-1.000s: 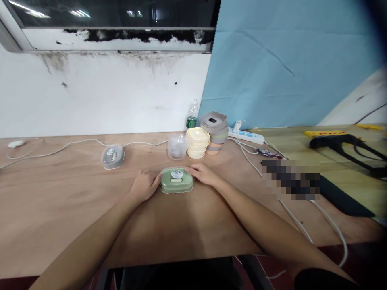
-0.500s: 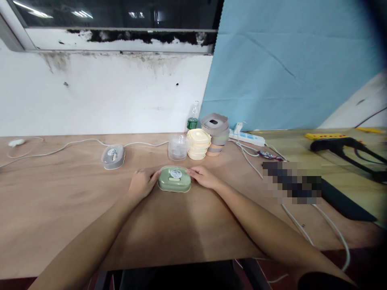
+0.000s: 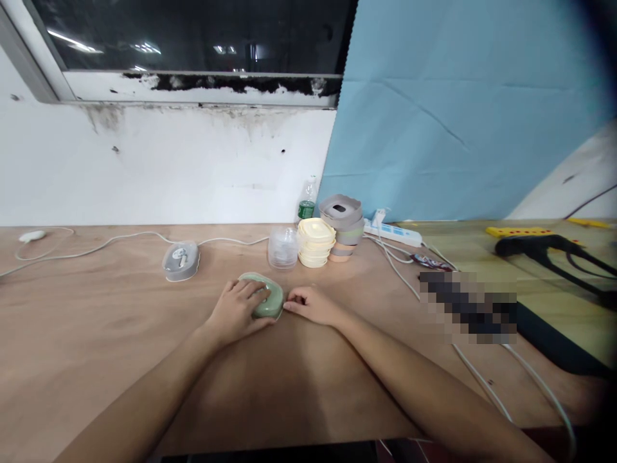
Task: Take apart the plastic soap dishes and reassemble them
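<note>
A green lidded container (image 3: pixel 272 302), rounded and box-shaped, sits on the wooden table, turned at an angle. My left hand (image 3: pixel 238 307) lies across its left part, fingers over the lid and thumb along the near side, gripping it. The round label seen earlier on the lid is now covered by these fingers. At the container's right end is my right hand (image 3: pixel 312 305), its fingers curled and thumb and forefinger pinched close by the edge. Whether something is between those fingertips is too small to make out.
Behind stand stacked clear tubs (image 3: pixel 283 249), stacked cream containers (image 3: pixel 315 243), grey, green and orange pieces (image 3: pixel 341 222) and a bottle (image 3: pixel 307 202). A grey container (image 3: pixel 181 261) is at left. A power strip (image 3: pixel 393 233), cables and a blurred dark object (image 3: pixel 465 307) lie right.
The green container has turned and shifted slightly left. My left hand has moved from its side to over the lid. My right hand's fingers have curled in, off the lid's top edge.
</note>
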A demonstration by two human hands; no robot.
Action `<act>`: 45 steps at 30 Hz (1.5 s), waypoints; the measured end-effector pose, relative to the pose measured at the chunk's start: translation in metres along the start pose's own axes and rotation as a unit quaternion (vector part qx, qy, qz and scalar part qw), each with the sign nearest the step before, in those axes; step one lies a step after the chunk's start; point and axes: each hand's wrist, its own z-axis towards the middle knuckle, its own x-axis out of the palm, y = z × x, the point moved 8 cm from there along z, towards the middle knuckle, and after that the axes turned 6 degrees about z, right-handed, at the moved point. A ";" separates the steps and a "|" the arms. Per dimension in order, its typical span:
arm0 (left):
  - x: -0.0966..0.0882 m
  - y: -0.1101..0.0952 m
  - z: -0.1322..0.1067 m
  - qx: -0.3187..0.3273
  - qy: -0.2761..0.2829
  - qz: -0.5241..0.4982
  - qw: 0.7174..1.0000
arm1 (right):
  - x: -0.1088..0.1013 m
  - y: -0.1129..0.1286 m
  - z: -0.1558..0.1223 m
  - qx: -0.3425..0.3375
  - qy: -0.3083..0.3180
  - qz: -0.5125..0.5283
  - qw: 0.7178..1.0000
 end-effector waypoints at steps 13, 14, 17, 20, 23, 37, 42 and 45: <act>0.000 0.118 -0.024 -0.261 -0.020 0.143 0.955 | -0.004 -0.006 -0.001 0.016 -0.017 0.001 1.000; 0.000 0.126 -0.027 -0.282 -0.021 0.147 0.948 | -0.004 -0.006 -0.001 0.014 -0.020 0.001 1.000; 0.000 0.148 -0.037 -0.348 -0.026 0.141 0.927 | -0.007 -0.006 -0.002 0.008 -0.050 0.003 0.999; 0.003 0.166 -0.046 -0.395 -0.028 0.121 0.910 | -0.021 -0.006 -0.004 -0.002 -0.122 0.011 0.992; 0.005 0.176 -0.050 -0.409 -0.031 0.120 0.904 | -0.056 0.000 -0.009 -0.038 -0.242 -0.002 0.969; -0.005 0.180 -0.061 -0.463 -0.069 0.179 0.866 | -0.210 0.011 -0.002 -0.052 -0.434 -0.205 0.876; -0.002 0.185 -0.066 -0.480 -0.071 0.181 0.855 | -0.194 0.004 0.006 -0.003 -0.362 -0.179 0.915; 0.001 0.187 -0.067 -0.485 -0.067 0.179 0.853 | -0.174 -0.003 0.017 0.048 -0.258 -0.185 0.947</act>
